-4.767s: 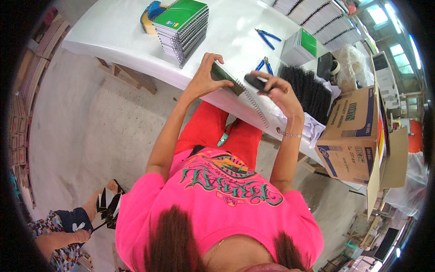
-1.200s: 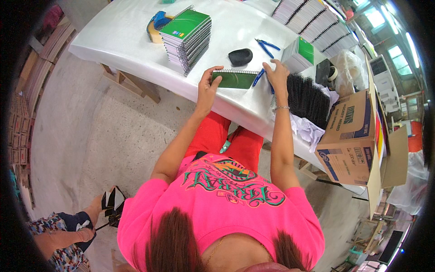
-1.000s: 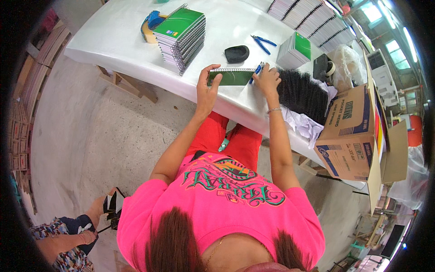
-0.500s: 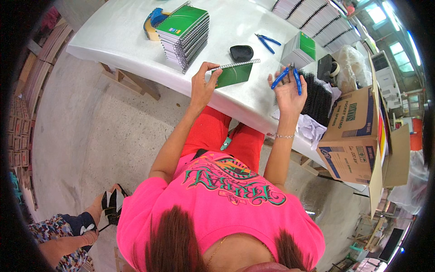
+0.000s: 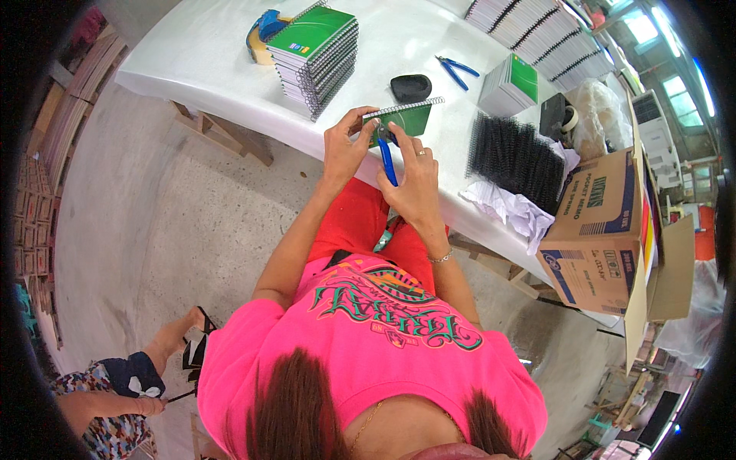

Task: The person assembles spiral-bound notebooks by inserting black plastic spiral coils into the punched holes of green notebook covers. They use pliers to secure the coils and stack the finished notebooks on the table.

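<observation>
A small green spiral notebook [image 5: 414,120] is at the table's near edge, its wire coil along the top. My left hand [image 5: 347,151] is closed on its left end, thumb and fingers pinching near the coil. My right hand [image 5: 415,175] grips blue-handled cutting pliers [image 5: 388,162], whose jaws are by the coil's left end, close to my left fingertips. Fingers partly hide the jaws, so I cannot tell if they touch the wire. Beyond the notebook lies a black dish-like object [image 5: 411,88].
A stack of green spiral notebooks [image 5: 318,61] stands at the far left beside a tape dispenser [image 5: 264,34]. More blue pliers [image 5: 458,72], a smaller notepad stack [image 5: 510,84], black coils [image 5: 514,157], crumpled paper [image 5: 510,212] and a cardboard box [image 5: 590,238] are to the right.
My right hand has moved left with the pliers, from over the black coils to the notebook's left end. The pliers are turned toward the coil. My left hand still holds the notebook.
</observation>
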The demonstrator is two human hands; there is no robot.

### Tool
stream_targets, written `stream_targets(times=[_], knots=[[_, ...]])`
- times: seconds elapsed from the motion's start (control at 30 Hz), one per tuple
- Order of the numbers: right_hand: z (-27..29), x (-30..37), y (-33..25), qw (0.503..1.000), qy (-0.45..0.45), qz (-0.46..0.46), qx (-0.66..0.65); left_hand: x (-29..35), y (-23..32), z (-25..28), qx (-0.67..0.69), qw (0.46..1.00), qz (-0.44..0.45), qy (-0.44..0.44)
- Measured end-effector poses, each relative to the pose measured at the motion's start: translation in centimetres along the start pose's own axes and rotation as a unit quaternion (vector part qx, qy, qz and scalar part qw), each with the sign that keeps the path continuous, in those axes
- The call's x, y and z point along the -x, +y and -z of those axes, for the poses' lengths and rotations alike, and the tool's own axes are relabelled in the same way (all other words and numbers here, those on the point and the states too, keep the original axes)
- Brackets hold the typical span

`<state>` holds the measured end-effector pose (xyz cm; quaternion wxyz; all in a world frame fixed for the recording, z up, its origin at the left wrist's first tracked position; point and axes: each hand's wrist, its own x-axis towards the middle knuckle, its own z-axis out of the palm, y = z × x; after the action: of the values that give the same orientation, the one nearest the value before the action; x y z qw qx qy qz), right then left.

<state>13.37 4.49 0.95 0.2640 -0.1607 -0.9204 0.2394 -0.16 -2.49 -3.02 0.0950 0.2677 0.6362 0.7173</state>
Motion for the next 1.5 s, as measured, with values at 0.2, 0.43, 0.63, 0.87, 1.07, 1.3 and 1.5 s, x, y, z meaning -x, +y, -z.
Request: stream_targets(times=[0.2,0.43,0.63,0.87,1.07,1.3,1.5], knots=[[-0.6,0.2,-0.2,1.0,0.02,-0.003,0.008,0.2,-0.8,0.1,-0.012,1.0,-0.018,0.007],[-0.8,0.3,0.0,0.999,0.019,-0.003,0.03,0.5,1.0,-0.1,0.026,1.0,0.016,0.0],[-1.1,0.2,-0.1,0.999,0.037,0.013,0.003,0.8,0.5,-0.1,0.022,1.0,0.007,0.004],[-1.0,0.2,-0.3,0.998,0.053,0.018,-0.032,1.0,0.2,-0.2,-0.013,1.0,-0.021,0.013],[-0.4,0.3,-0.4,0.986,-0.005,-0.019,-0.166,1.3,0.2,-0.1,-0.098,0.989,-0.107,0.023],[1.6,-0.7,1.6,0.535,-0.221,-0.272,-0.768,1.1,1.1,-0.6,-0.101,0.987,-0.121,0.031],[1.5,-1.5,2.3,0.853,-0.062,-0.217,-0.471,0.4,4.0,0.2,-0.129,0.988,-0.064,0.06]])
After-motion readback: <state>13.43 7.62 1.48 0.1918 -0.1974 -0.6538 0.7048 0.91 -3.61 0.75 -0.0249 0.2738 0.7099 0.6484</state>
